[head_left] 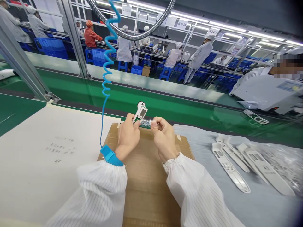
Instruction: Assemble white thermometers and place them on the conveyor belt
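My left hand [129, 134] is closed around the lower part of a white handheld device [141, 111] with a small grey screen and a dark top end. A blue wrist strap [111, 155] circles my left wrist. My right hand [163, 134] pinches a crinkled piece of clear plastic [146, 123], which spans the gap between both hands beside the device's lower end. Whether the plastic is attached to the device, I cannot tell. Both hands are above the far end of a brown cardboard sheet [146, 176].
White plastic housing parts [230, 167] lie on grey-blue sheeting [199, 145] at right, beside a clear bag of small parts [276, 160]. A coiled blue cord [107, 69] hangs at left. Beyond is a green conveyor [184, 118]; one housing [255, 116] lies on it. Several people work farther back.
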`<state>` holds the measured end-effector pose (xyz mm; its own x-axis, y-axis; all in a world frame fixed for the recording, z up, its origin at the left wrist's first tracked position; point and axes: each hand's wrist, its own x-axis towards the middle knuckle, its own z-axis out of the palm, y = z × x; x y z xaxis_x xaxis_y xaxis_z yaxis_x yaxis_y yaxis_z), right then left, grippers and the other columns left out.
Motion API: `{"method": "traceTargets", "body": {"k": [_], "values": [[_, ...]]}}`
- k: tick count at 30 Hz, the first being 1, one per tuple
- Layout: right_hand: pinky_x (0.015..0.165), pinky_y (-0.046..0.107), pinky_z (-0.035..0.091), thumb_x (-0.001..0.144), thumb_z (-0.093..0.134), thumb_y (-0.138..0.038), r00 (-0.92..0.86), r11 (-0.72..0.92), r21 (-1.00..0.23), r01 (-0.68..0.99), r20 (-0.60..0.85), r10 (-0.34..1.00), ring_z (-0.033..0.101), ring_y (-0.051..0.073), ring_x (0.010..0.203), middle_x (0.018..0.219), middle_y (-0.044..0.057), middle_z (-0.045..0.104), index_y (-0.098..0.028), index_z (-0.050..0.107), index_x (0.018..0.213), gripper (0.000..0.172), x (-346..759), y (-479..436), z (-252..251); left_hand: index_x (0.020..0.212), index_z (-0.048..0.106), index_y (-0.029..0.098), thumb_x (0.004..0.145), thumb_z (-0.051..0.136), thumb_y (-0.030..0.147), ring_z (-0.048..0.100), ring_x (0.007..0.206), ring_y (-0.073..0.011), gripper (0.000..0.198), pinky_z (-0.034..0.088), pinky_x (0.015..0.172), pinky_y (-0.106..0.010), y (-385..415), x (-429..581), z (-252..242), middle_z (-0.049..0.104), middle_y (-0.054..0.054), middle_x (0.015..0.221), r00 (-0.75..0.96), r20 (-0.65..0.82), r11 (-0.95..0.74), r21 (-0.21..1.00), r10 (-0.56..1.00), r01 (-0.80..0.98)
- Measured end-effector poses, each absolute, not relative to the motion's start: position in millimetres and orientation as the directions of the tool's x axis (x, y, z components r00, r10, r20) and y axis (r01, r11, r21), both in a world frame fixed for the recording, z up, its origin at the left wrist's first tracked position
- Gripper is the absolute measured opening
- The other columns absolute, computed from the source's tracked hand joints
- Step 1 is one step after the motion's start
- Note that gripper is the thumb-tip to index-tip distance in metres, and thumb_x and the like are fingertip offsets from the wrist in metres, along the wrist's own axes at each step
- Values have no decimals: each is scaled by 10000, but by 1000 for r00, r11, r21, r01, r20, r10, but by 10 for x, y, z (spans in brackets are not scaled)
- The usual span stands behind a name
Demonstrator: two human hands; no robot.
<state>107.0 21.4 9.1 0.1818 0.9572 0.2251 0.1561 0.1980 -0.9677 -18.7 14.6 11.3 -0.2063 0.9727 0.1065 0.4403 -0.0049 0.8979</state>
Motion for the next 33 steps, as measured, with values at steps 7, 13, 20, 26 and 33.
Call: {"method": "traceTargets", "body": {"k": [7, 13, 20, 26, 33], "values": [[554, 258, 365, 780, 704, -513, 274, 214, -974, 81, 228, 934, 419, 99, 579, 775, 0, 624, -183, 686, 878, 345, 1027, 350, 105, 957, 517, 224, 921, 529, 235, 650, 702, -169, 39, 448, 677, -276, 143, -114, 82, 688, -12, 819, -58, 85, -72, 978, 995, 196], [527, 261, 370, 747, 720, -541, 430, 171, -985, 22, 164, 888, 476, 117, 595, 738, 20, 638, -159, 708, 893, 409, 948, 385, -1, 929, 483, 239, 932, 499, 278, 626, 723, -246, 42, 355, 649, -295, -2, 46, 120, 649, -39, 766, -125, 142, -55, 846, 982, 530], [623, 283, 403, 672, 749, -538, 342, 138, -989, -46, 115, 933, 489, 133, 673, 770, 24, 630, -163, 687, 803, 402, 973, 424, 27, 944, 470, 248, 942, 454, 249, 589, 686, -255, 16, 289, 635, -293, -2, 23, 94, 606, -41, 742, -120, 214, -104, 800, 969, 590], [597, 276, 365, 724, 690, -497, 236, 153, -988, -2, 148, 960, 414, 116, 613, 660, -27, 513, -197, 581, 722, 319, 909, 318, 150, 928, 522, 256, 871, 568, 221, 629, 794, -278, 81, 363, 699, -310, 99, -142, 118, 649, -50, 773, -298, 144, 50, 828, 944, 558], [562, 258, 346, 766, 692, -497, 213, 213, -973, 89, 228, 950, 400, 102, 608, 764, -1, 591, -178, 673, 840, 328, 989, 402, 127, 941, 503, 222, 879, 562, 207, 646, 640, -144, 87, 440, 647, -266, 235, -190, 31, 730, -25, 916, -148, -3, 18, 994, 989, 103]]}}
